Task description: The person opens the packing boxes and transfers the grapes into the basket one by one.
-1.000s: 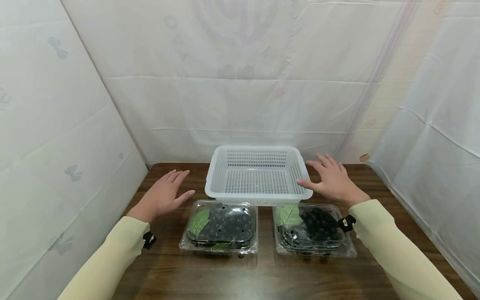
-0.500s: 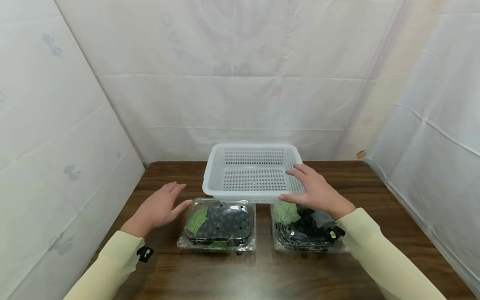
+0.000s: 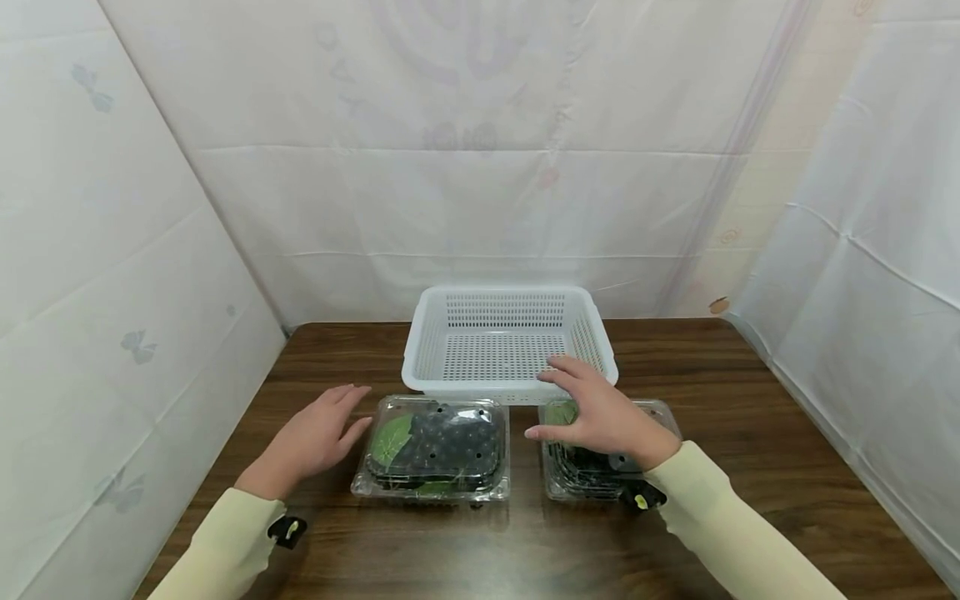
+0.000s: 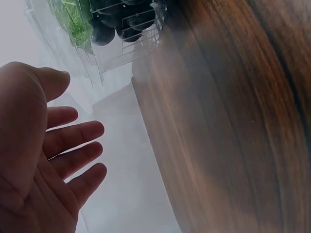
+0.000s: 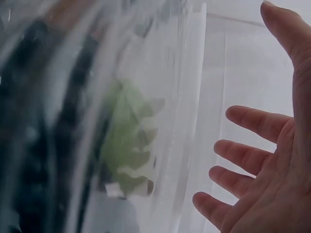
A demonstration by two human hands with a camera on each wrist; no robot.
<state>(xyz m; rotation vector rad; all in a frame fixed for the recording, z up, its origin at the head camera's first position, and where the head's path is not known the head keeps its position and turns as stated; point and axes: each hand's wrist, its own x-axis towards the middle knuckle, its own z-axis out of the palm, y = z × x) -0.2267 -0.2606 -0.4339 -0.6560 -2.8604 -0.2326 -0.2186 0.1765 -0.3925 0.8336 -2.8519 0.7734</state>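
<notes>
Two clear plastic clamshell boxes with dark grapes and a green leaf in each lie side by side on the table. My left hand is just left of the left-hand grape box, apart from it, with fingers extended and thumb spread. Over the right-hand grape box hovers my right hand, hiding much of its lid; its fingers are spread and point left. Both palms are bare in the wrist views. The left wrist view shows black grapes through the plastic.
Behind the boxes stands a white slotted plastic basket, with nothing visible inside. The dark wood table meets white fabric walls at the back and sides.
My right hand has moved left and nearer, from beside the basket's right end to above the right-hand grape box. The left hand has come slightly nearer. Boxes and basket keep their places.
</notes>
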